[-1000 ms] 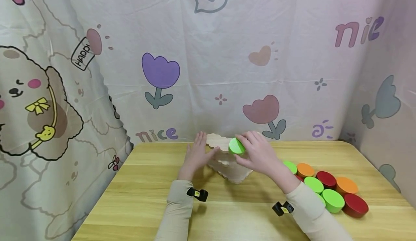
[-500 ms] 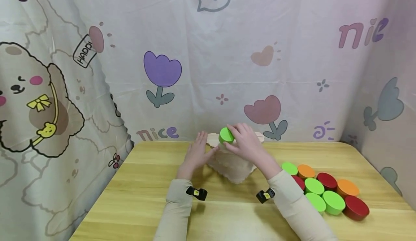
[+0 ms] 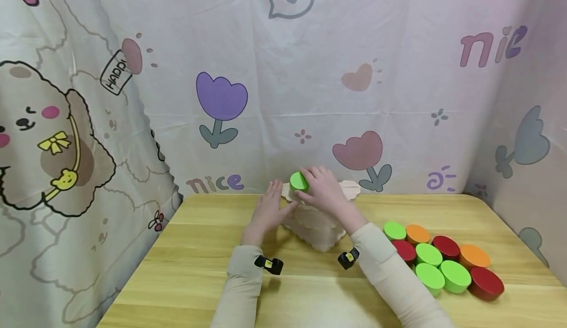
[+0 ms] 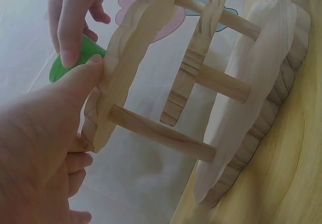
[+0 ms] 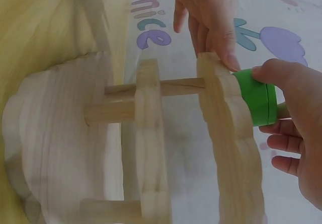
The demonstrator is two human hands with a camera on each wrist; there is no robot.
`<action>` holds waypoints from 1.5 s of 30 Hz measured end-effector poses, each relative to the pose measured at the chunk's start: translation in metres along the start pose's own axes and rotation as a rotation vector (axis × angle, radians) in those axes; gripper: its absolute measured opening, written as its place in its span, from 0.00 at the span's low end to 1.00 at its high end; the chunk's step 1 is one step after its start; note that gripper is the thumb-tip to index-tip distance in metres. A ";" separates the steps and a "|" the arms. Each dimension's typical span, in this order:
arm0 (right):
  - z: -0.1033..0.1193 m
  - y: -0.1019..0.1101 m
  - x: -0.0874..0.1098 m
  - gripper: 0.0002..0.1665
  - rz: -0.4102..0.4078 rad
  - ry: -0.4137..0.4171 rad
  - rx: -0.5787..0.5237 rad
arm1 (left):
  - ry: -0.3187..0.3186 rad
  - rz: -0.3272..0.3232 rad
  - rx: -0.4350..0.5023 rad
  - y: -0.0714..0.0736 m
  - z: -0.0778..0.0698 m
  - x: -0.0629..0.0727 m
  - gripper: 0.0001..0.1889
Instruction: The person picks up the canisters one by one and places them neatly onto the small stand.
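Observation:
A pale wooden tiered stand [image 3: 319, 224] with scalloped boards joined by round pegs stands at the table's back. My left hand [image 3: 267, 212] holds the left end of its top board [image 4: 133, 58], thumb on the upper side and fingers beneath. Between thumb and fingers, my right hand [image 3: 325, 190] grips a green round block [image 3: 299, 182]. This block [image 5: 255, 97] is at the top board's left part, close beside my left thumb, and appears to touch the board. The right hand partly covers the stand in the head view.
Several round blocks lie grouped at the table's right: green [image 3: 428, 254], orange [image 3: 474, 256] and dark red [image 3: 486, 283]. A printed cloth [image 3: 274, 72] hangs right behind the wooden table [image 3: 190, 269]. Each sleeve cuff carries a small black camera [image 3: 268, 264].
My right hand has carried the green block leftward along the top of the stand, towards my left hand. The left hand has stayed at the stand's left end.

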State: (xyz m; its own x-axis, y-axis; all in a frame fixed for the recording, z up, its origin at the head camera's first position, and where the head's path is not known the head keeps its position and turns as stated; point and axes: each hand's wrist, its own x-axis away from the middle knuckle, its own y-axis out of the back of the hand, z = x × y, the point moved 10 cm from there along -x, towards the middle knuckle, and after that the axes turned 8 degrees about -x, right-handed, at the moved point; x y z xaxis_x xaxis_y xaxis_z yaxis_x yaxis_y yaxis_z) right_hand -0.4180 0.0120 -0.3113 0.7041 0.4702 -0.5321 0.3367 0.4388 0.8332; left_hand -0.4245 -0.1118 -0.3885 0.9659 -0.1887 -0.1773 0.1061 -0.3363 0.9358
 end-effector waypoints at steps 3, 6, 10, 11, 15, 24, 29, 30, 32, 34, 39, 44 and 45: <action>0.002 -0.004 -0.004 0.39 0.001 0.001 -0.004 | 0.011 -0.007 -0.002 0.001 0.002 0.000 0.51; 0.001 -0.009 -0.007 0.38 0.012 -0.006 -0.016 | 0.009 -0.016 -0.009 0.002 0.002 -0.001 0.50; -0.001 -0.015 -0.009 0.36 0.023 -0.026 -0.048 | 0.001 -0.030 -0.005 0.001 0.002 -0.002 0.49; -0.001 -0.017 -0.010 0.36 0.025 -0.035 -0.058 | 0.003 -0.028 0.002 0.001 0.002 -0.001 0.49; -0.004 -0.023 -0.013 0.34 0.038 -0.084 -0.103 | 0.011 -0.023 0.012 0.001 0.001 0.000 0.50; -0.006 -0.028 -0.020 0.33 0.057 -0.145 -0.147 | 0.014 -0.015 0.032 0.001 0.001 0.001 0.50; -0.007 -0.031 -0.023 0.33 0.065 -0.155 -0.137 | 0.012 -0.013 0.038 0.001 0.000 0.001 0.50; -0.007 -0.032 -0.023 0.33 0.066 -0.155 -0.134 | 0.012 -0.013 0.039 0.001 0.000 0.002 0.49; -0.007 -0.032 -0.025 0.32 0.069 -0.155 -0.135 | 0.012 -0.012 0.038 0.001 0.000 0.001 0.49; -0.006 -0.032 -0.025 0.33 0.074 -0.153 -0.132 | 0.012 -0.014 0.038 0.000 0.001 0.000 0.49; -0.003 -0.031 -0.022 0.37 0.094 -0.152 -0.121 | 0.012 -0.016 0.039 0.001 0.002 0.000 0.48; -0.001 -0.023 -0.016 0.40 0.073 -0.158 -0.107 | 0.007 -0.007 0.037 0.000 0.000 0.001 0.49; -0.001 -0.021 -0.015 0.40 0.063 -0.156 -0.104 | 0.008 -0.007 0.042 0.000 0.000 0.001 0.49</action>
State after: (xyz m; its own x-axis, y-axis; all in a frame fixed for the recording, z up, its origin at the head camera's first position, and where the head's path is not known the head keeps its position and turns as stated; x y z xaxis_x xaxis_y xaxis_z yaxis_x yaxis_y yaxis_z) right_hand -0.4361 -0.0034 -0.3209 0.8129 0.3781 -0.4429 0.2282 0.4928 0.8397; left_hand -0.4236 -0.1119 -0.3883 0.9670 -0.1788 -0.1813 0.1031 -0.3760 0.9209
